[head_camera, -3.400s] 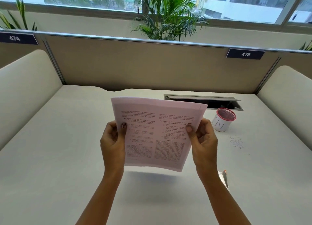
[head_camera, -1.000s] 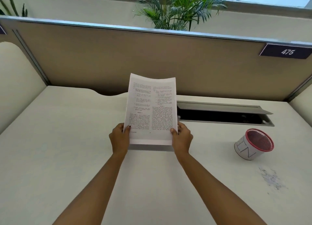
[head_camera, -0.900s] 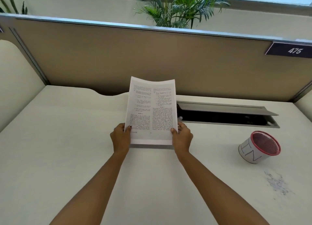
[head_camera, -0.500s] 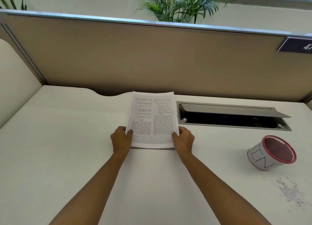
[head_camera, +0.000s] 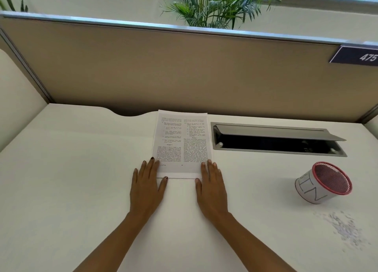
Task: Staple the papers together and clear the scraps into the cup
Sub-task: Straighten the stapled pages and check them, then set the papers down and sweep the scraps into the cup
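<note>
- Several thin sheets, the papers [head_camera: 182, 143], lie flat on the desk [head_camera: 71, 179] at frame centre. I'd guess they are light, floppy and apt to slide apart, so best pinched at a squared corner.
- The left hand [head_camera: 146, 187] and right hand [head_camera: 211, 187] lie flat with fingers straight, touching the lower corners and gripping nothing.

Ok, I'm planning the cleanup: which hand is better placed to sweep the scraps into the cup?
Right hand, probably. The scraps and the cup both lie on its side of the papers; the left hand would have to cross over them.
</note>
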`<state>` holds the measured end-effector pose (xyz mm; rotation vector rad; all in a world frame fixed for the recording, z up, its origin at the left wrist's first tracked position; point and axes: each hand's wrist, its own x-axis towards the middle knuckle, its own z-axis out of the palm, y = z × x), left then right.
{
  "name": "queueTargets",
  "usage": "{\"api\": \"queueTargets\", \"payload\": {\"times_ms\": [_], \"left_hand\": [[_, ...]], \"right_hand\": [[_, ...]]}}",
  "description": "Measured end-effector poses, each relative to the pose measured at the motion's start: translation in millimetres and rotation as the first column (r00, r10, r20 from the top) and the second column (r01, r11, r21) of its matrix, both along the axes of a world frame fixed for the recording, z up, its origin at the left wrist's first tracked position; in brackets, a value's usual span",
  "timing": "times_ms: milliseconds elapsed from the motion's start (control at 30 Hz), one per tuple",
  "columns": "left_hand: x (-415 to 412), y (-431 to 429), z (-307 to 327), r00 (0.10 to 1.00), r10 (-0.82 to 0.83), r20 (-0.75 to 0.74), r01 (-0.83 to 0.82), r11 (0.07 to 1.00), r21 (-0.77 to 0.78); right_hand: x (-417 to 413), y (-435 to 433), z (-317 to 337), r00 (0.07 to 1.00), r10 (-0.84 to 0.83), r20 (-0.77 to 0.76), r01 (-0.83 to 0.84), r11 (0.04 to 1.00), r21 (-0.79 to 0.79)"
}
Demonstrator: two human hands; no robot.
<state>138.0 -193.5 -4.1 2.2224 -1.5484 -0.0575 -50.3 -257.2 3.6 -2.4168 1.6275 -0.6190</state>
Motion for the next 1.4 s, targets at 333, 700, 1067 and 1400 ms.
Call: {"api": "queueTargets", "payload": {"times_ms": [333, 700, 1067, 1400], "left_hand": [[3.2, -6.3, -1.6, 1.0, 0.004, 0.023, -0.005, 0.999, 0.05], [-42.7, 56.4, 15.2, 0.994, -0.099, 0.043, 0.101, 0.994, -0.036], [-110.1, 164.1, 29.3, 0.994, -0.106, -0.031, 0.104, 0.992, -0.071], [-145.3, 234.1, 6.4, 0.994, -0.104, -0.042, 0.107, 0.992, 0.064]], "right_hand": [[4.7, -8.9, -1.5, 0.998, 0.008, 0.06, -0.011, 0.999, 0.05], [-39.6, 46.1, 26.5, 0.917, -0.005, 0.399, -0.008, 1.0, 0.03], [-114.0, 153.3, 50.6, 0.9, -0.071, 0.43, 0.123, 0.988, -0.093], [-175.0, 218.0, 36.8, 0.77, -0.425, 0.476, 0.416, 0.9, 0.129]]}}
